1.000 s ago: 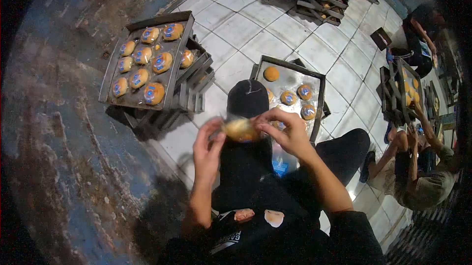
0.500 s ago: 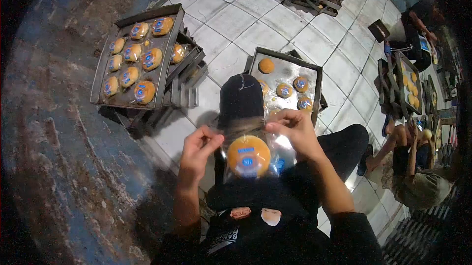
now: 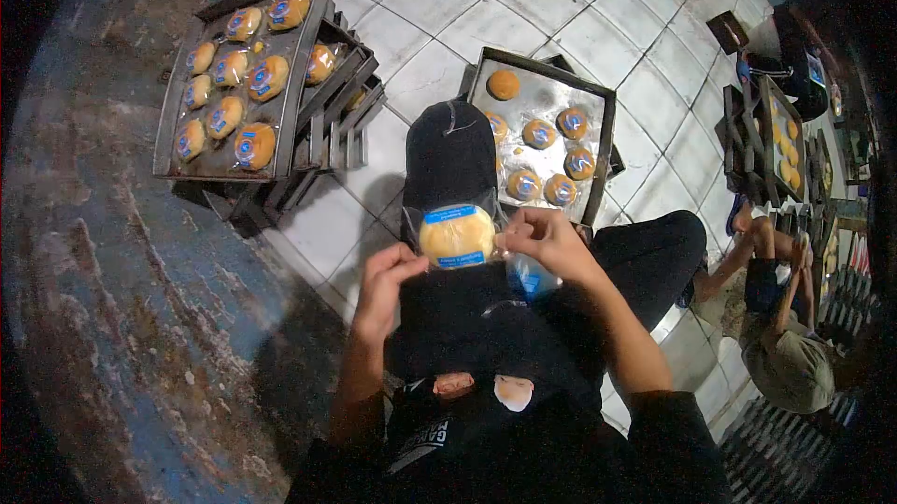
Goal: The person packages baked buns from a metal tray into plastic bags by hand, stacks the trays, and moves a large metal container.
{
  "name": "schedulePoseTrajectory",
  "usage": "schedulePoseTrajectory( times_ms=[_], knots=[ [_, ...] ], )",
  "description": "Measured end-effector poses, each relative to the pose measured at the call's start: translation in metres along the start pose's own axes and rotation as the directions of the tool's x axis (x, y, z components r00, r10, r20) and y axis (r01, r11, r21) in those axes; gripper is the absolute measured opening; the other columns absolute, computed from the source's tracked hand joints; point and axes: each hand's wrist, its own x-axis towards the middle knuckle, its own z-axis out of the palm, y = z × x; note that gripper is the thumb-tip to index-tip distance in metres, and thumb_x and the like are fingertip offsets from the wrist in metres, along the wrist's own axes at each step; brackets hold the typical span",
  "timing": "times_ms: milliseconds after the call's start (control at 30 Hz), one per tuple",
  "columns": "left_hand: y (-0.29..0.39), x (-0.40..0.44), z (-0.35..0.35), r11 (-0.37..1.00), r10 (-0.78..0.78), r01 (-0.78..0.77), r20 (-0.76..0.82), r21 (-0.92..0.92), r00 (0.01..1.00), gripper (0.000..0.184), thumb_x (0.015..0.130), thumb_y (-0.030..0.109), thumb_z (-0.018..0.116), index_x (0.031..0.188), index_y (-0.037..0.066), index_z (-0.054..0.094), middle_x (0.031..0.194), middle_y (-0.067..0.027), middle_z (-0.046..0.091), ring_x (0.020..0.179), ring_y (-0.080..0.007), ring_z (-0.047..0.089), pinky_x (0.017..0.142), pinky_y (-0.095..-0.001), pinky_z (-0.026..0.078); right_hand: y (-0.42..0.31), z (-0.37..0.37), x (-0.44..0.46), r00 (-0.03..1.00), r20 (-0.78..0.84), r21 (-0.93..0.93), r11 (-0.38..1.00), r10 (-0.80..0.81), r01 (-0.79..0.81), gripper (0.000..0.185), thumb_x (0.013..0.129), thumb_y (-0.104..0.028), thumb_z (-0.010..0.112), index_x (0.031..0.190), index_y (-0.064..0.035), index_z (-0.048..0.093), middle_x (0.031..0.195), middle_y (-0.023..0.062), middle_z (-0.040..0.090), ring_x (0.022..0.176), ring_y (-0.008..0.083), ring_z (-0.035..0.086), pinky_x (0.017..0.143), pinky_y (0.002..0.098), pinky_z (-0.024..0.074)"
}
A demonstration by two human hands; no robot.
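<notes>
A bun [image 3: 456,237] in a clear plastic wrapper hangs above my lap, its pale side facing up between two blue printed bands. My left hand [image 3: 385,287] is closed in a pinch at the wrapper's lower left edge. At the right edge, my right hand [image 3: 547,241] pinches the plastic between thumb and fingers. Below the right hand, a clear plastic packet with blue print [image 3: 533,278] lies on my lap. In front of me, a metal tray [image 3: 605,135] holds several round buns, most with blue print over them and one plain [image 3: 503,85].
At the left, a tray [image 3: 168,173] of wrapped buns tops a staggered stack of metal trays [image 3: 327,135]. White floor tiles [image 3: 486,23] run between the trays. Another person [image 3: 794,354] sits at the right near more bun trays [image 3: 780,144].
The wrapped bun has flipped from its browned, logo side to its pale side and moved slightly up. My left hand has come closer to the bun. The view has shifted a little.
</notes>
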Motion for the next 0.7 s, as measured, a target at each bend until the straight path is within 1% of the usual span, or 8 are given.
schedulePoseTrajectory(
  times_ms=[100,233,300,333,433,467,600,700],
  knots=[
    [0.013,0.002,0.003,0.995,-0.056,0.056,-0.006,0.084,0.998,0.011,0.097,0.007,0.070,0.089,0.005,0.063,0.082,0.0005,0.060,0.088,-0.0087,0.054,0.080,-0.0247,0.041,-0.004,-0.008,0.008,0.972,0.211,0.136,0.982,0.099,-0.130,0.040,0.096,-0.027,0.080,0.125,-0.0017,0.068,0.096,0.0000,0.074,0.084,0.0072,0.065,0.076,0.0249,0.0510],
    [-0.002,0.010,0.020,0.953,0.167,-0.210,-0.199,-0.219,0.966,0.011,0.100,0.008,0.069,0.103,0.006,0.059,0.078,0.0024,0.055,0.080,-0.0065,0.050,0.072,-0.0238,0.040,-0.020,-0.012,0.006,0.887,0.413,0.070,0.979,-0.205,0.194,0.027,0.109,-0.026,0.064,0.127,-0.0068,0.068,0.120,0.0043,0.069,0.109,0.0121,0.064,0.088,0.0292,0.0555],
    [-0.003,0.012,0.010,0.963,0.219,-0.215,-0.005,0.165,0.976,0.021,0.101,0.011,0.071,0.111,0.007,0.054,0.074,0.0053,0.047,0.070,-0.0044,0.044,0.063,-0.0235,0.035,-0.041,-0.007,-0.005,0.863,0.505,0.176,0.981,-0.019,-0.081,0.028,0.112,-0.025,0.057,0.129,-0.0056,0.066,0.119,0.0054,0.069,0.106,0.0145,0.065,0.091,0.0305,0.0550],
    [-0.007,0.016,0.014,0.933,0.269,-0.245,-0.058,0.265,0.962,0.023,0.099,0.013,0.075,0.108,0.006,0.055,0.072,0.0071,0.039,0.064,-0.0035,0.037,0.058,-0.0243,0.031,-0.048,-0.003,-0.008,0.869,0.494,0.182,0.981,-0.026,-0.074,0.029,0.113,-0.026,0.053,0.130,-0.0049,0.065,0.119,0.0054,0.069,0.108,0.0153,0.065,0.089,0.0310,0.0552],
    [-0.010,0.014,0.024,0.919,0.329,-0.261,-0.210,0.295,0.921,0.023,0.099,0.013,0.076,0.106,0.006,0.055,0.071,0.0063,0.039,0.065,-0.0040,0.037,0.059,-0.0243,0.031,-0.042,0.010,-0.006,0.849,0.464,-0.132,0.928,-0.253,0.348,0.054,0.099,-0.034,0.077,0.139,-0.0043,0.056,0.118,0.0060,0.068,0.104,0.0153,0.065,0.084,0.0315,0.0545],
    [-0.012,0.015,0.027,0.903,0.377,-0.299,-0.240,0.308,0.894,0.023,0.099,0.014,0.076,0.105,0.005,0.056,0.071,0.0059,0.039,0.065,-0.0042,0.037,0.059,-0.0246,0.031,-0.039,0.018,-0.009,0.892,0.412,-0.178,0.943,-0.188,0.282,0.072,0.089,-0.035,0.087,0.143,-0.0055,0.051,0.116,0.0060,0.068,0.102,0.0149,0.063,0.086,0.0318,0.0534],
    [-0.022,0.021,0.029,0.898,0.406,-0.320,-0.292,0.301,0.866,0.023,0.099,0.014,0.076,0.106,0.005,0.056,0.071,0.0061,0.038,0.065,-0.0046,0.036,0.059,-0.0250,0.031,-0.021,0.029,-0.014,0.920,0.391,-0.032,0.998,-0.030,0.046,0.073,0.088,-0.031,0.088,0.145,-0.0062,0.049,0.116,0.0062,0.068,0.106,0.0141,0.064,0.089,0.0316,0.0527],
    [-0.023,0.026,0.029,0.889,0.424,-0.332,-0.295,0.315,0.856,0.023,0.099,0.015,0.076,0.105,0.005,0.056,0.071,0.0055,0.037,0.065,-0.0051,0.034,0.059,-0.0253,0.030,-0.007,0.023,-0.007,0.858,0.492,-0.029,0.982,-0.146,0.184,0.071,0.088,-0.029,0.089,0.143,-0.0056,0.051,0.114,0.0062,0.067,0.106,0.0127,0.063,0.091,0.0305,0.0523]
  ],
)
